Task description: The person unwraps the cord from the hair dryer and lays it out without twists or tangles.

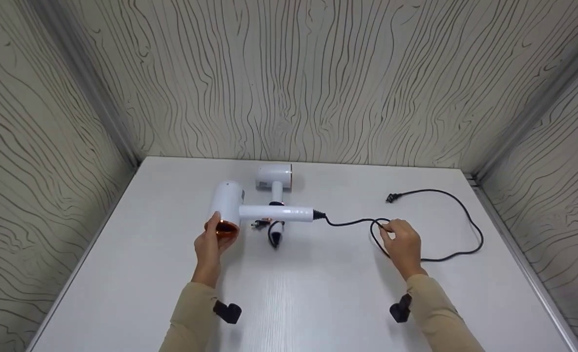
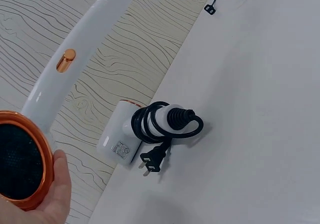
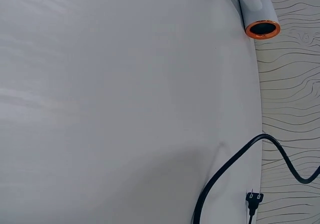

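My left hand (image 1: 209, 247) grips the head of a white hair dryer (image 1: 275, 213) by its copper-coloured rim, holding it above the table with the handle pointing right. In the left wrist view the fingers curl at the copper ring (image 2: 48, 170) around a dark grille. From the handle's end a black cord (image 1: 350, 223) runs right to my right hand (image 1: 404, 246), which pinches it where it loops. The cord's plug (image 1: 393, 197) lies on the table at the back right. In the right wrist view the hand is not visible, only the cord (image 3: 225, 166) and plug (image 3: 254, 198).
A second white hair dryer (image 1: 274, 176) lies at the back of the white table (image 1: 318, 303), partly behind the held one. Its cord (image 2: 146, 121) is wound around its handle, with the plug (image 2: 152, 159) beside it. Patterned panels (image 1: 289, 83) stand behind and at both sides.
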A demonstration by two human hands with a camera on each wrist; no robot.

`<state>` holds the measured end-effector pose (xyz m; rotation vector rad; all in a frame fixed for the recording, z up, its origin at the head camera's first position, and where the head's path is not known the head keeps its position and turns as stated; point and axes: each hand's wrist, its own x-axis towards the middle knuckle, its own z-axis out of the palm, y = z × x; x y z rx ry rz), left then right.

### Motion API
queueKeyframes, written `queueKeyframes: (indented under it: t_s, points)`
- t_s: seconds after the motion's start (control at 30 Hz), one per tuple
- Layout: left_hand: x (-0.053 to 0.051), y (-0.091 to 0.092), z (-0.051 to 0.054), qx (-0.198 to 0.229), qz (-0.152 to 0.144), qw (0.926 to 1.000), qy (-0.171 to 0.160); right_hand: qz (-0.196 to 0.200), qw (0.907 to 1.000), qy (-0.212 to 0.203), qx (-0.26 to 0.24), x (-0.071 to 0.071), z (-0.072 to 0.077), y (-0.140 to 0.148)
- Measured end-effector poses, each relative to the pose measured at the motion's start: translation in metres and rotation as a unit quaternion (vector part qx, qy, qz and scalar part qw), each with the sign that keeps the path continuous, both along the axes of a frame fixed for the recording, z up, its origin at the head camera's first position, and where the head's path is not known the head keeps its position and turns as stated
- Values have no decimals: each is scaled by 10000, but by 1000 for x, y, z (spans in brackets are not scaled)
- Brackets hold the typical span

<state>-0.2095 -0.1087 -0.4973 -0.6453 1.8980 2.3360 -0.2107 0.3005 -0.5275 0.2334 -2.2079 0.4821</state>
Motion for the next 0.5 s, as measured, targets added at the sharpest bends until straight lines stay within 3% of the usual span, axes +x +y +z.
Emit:
queueKeyframes:
  t_s: [0.5]
  points:
    - [0,-7,0,157,95,9998,-32,-528,9982,-281,40,9,0,10]
